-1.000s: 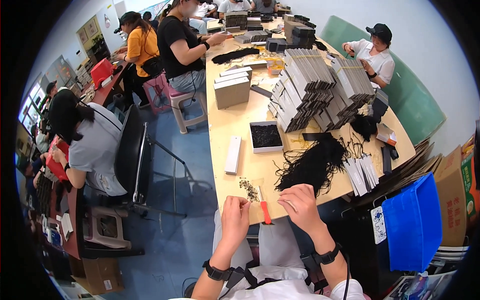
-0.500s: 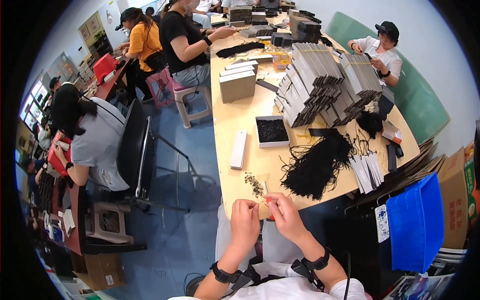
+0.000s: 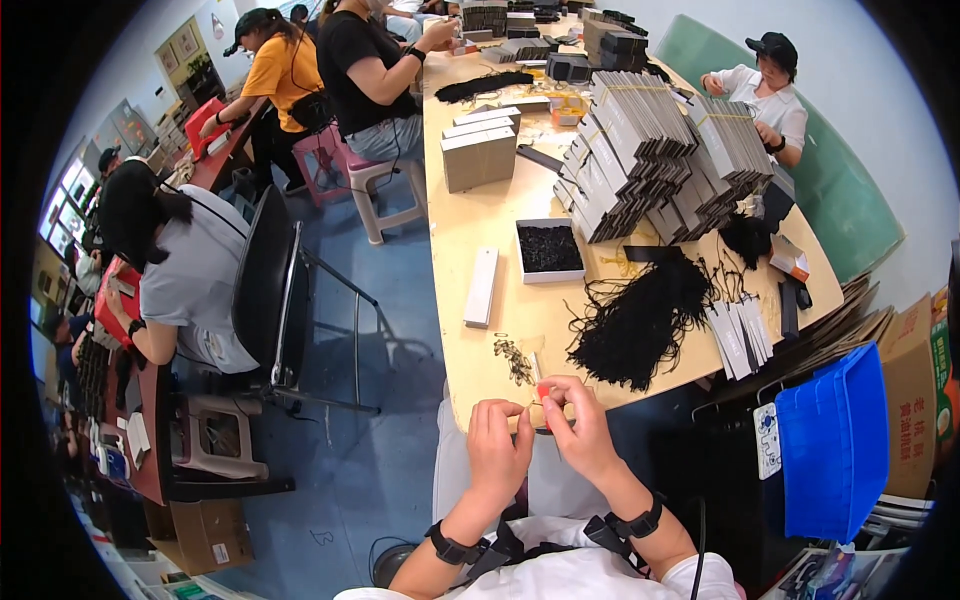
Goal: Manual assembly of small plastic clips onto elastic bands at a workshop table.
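Observation:
At the near table edge, my right hand (image 3: 582, 428) is closed around a small red-handled tool (image 3: 544, 391); its exact kind does not show. My left hand (image 3: 496, 446) is beside it, with thumb and fingertips pinched together. Whatever is in that pinch is too small to make out. Just beyond my fingers lies a loose pile of small bronze-coloured metal pieces (image 3: 514, 361). Farther off on the left is a white, narrow strip-like stack (image 3: 481, 288). A white box of small black pieces (image 3: 550, 273) stands beyond, and a heap of black cords (image 3: 640, 325) spreads to the right.
Tall bundles of grey cards (image 3: 635, 140) crowd the table (image 3: 452, 350). White tags with black strings (image 3: 737, 335) lie at its right edge. A blue bin (image 3: 835, 440) stands right of me. A person (image 3: 770, 100) sits across; others work at left near a black chair (image 3: 268, 290).
My right hand has shifted slightly right and up with the red tool, and my left hand slightly right. The head view has moved a little. The person across has lowered one hand.

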Available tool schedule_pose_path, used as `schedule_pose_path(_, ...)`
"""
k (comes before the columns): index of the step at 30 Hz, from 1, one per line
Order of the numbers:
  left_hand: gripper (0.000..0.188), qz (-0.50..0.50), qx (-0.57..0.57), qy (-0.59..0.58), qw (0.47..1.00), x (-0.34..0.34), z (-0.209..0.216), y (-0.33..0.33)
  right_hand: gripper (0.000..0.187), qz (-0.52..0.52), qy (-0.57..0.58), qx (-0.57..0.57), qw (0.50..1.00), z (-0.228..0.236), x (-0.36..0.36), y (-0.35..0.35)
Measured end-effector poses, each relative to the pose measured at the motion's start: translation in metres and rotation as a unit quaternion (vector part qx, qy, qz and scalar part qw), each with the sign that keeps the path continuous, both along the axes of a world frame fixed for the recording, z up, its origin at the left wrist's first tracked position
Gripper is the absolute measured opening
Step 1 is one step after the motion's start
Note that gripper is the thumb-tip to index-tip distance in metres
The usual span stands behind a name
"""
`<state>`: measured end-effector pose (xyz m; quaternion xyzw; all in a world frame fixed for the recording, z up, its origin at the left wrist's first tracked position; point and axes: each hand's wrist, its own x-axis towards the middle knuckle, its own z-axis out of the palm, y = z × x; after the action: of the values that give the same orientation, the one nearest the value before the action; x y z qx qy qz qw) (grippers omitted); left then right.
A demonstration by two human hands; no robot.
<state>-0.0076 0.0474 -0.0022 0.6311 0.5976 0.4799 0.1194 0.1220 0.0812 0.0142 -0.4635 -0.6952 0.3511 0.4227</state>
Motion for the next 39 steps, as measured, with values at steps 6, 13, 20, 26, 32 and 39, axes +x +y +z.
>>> schedule_pose_path(6,0.014,-0.006,-0.006,-0.019,1.000,0.000,-0.001,-0.002,0.015,0.009,0.043,-0.063,0.997,-0.003,-0.002,0.000)
schedule_pose_path(13,0.012,-0.007,0.003,-0.050,0.999,0.002,-0.003,-0.004,0.010,-0.001,0.078,-0.086,0.993,-0.005,-0.002,-0.001)
schedule_pose_path(20,0.010,-0.006,0.024,-0.083,0.996,0.006,0.000,-0.004,0.011,0.004,0.114,-0.129,0.985,-0.002,-0.001,-0.001)
schedule_pose_path(26,0.010,-0.003,0.004,-0.144,0.990,0.008,0.003,-0.006,0.012,0.009,0.151,-0.138,0.979,-0.004,0.002,-0.002)
schedule_pose_path(32,0.009,-0.059,-0.059,-0.310,0.947,0.006,0.000,-0.008,0.011,0.031,0.151,-0.140,0.978,-0.008,0.005,-0.006)
schedule_pose_path(39,0.012,-0.105,-0.154,-0.485,0.854,-0.002,0.004,-0.010,0.009,0.106,0.186,-0.178,0.960,-0.006,0.008,-0.006)
